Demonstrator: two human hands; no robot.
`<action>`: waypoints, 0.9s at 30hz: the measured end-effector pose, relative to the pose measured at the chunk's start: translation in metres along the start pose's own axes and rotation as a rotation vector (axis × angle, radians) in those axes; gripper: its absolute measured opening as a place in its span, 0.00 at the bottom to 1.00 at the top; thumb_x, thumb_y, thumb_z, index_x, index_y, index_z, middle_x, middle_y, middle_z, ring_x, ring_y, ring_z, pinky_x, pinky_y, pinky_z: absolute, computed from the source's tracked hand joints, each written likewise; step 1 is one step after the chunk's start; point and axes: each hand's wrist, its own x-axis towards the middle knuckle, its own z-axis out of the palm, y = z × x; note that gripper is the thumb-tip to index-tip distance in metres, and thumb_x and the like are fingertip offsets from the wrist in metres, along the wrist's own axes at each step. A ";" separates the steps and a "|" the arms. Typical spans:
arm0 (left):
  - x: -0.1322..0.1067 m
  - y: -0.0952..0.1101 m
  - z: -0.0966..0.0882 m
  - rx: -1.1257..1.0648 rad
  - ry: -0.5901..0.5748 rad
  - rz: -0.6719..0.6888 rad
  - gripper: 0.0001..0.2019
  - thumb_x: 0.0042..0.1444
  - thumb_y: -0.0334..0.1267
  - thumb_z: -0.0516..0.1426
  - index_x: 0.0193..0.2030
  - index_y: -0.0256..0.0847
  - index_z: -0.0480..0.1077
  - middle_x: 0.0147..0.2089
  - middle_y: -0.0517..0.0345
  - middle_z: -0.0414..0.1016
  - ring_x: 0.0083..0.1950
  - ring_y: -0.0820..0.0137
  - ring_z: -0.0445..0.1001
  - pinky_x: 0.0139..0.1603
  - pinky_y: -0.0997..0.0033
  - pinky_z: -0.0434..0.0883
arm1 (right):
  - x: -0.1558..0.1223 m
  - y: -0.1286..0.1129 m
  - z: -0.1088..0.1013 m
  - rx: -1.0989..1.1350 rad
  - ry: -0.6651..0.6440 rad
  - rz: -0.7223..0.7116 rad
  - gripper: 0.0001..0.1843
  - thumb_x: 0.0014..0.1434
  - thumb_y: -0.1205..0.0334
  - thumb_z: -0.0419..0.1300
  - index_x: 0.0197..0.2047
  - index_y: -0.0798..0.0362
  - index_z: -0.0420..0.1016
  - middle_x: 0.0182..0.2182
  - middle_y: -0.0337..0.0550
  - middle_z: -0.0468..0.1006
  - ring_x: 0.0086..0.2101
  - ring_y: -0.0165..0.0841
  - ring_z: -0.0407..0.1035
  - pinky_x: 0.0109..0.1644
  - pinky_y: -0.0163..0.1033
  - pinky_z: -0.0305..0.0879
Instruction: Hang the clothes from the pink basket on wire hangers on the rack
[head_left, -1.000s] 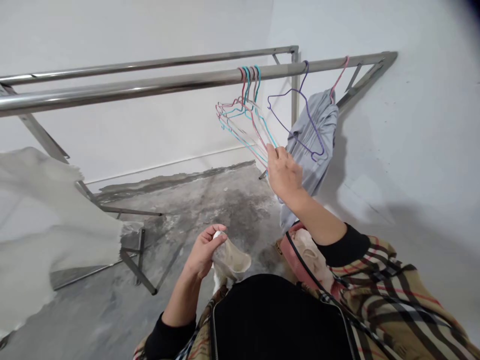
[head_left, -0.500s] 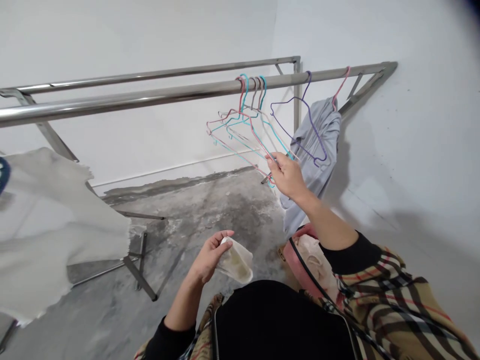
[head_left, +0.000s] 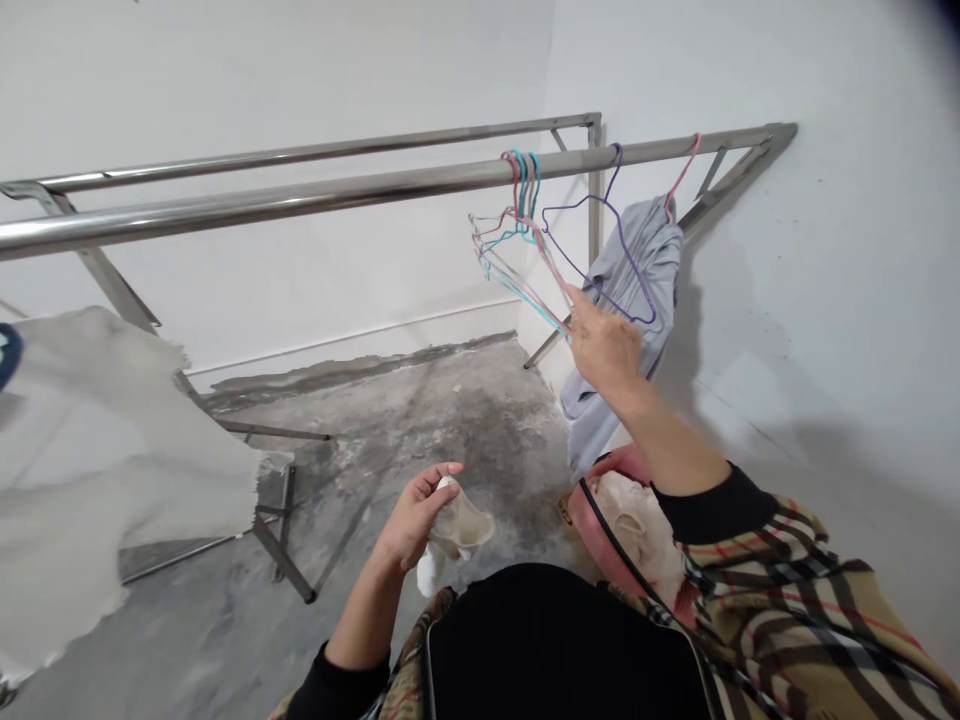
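Low in the middle, my left hand [head_left: 422,513] pinches a small whitish cloth piece [head_left: 466,522], which looks like a sock and dangles from the fingers. Up at the right, my right hand [head_left: 606,343] is closed around the lower corners of a bunch of wire hangers [head_left: 517,262], pink, blue and greyish. Their hooks still sit on the front metal rail [head_left: 337,195]. Just beyond that hand hangs a bare purple hanger [head_left: 645,285]. A light grey garment [head_left: 637,255] droops behind it from a pink hanger [head_left: 684,178].
A pink basket [head_left: 600,530] with pale cloth [head_left: 637,525] in it stands at my right. An off-white cloth with ragged edges [head_left: 82,440] hangs at the left. The folding rack's leg [head_left: 281,555] rests on the concrete floor [head_left: 360,580], and white walls enclose the corner.
My right hand has pushed the hanger bunch rightward along the rail, and the hangers now sit closer together. The cloth in my left hand has swung and folded over.
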 end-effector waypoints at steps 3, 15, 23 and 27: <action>0.000 0.000 0.001 -0.018 0.000 0.003 0.31 0.42 0.47 0.69 0.51 0.35 0.68 0.28 0.61 0.72 0.25 0.76 0.68 0.28 0.76 0.66 | 0.007 0.022 -0.001 -0.033 0.028 0.072 0.25 0.67 0.64 0.46 0.66 0.50 0.63 0.32 0.49 0.80 0.32 0.36 0.72 0.37 0.39 0.62; 0.003 -0.002 0.009 -0.024 -0.038 0.014 0.27 0.43 0.44 0.69 0.49 0.36 0.70 0.29 0.62 0.72 0.25 0.78 0.67 0.28 0.79 0.64 | 0.015 0.067 -0.026 -0.027 0.115 0.235 0.25 0.71 0.59 0.37 0.56 0.60 0.70 0.41 0.57 0.77 0.44 0.39 0.71 0.46 0.45 0.60; 0.003 -0.003 0.016 -0.001 -0.053 -0.001 0.28 0.43 0.45 0.69 0.50 0.37 0.70 0.28 0.62 0.72 0.25 0.78 0.68 0.28 0.78 0.64 | 0.026 0.068 -0.023 0.085 0.277 0.121 0.19 0.69 0.58 0.42 0.48 0.57 0.71 0.37 0.52 0.77 0.44 0.43 0.71 0.51 0.52 0.63; 0.002 -0.004 0.018 0.008 -0.045 0.002 0.30 0.42 0.45 0.70 0.51 0.36 0.70 0.28 0.62 0.72 0.25 0.77 0.68 0.28 0.78 0.65 | 0.015 0.063 -0.029 0.161 0.265 0.028 0.15 0.67 0.60 0.46 0.49 0.54 0.70 0.39 0.50 0.79 0.45 0.43 0.70 0.53 0.53 0.64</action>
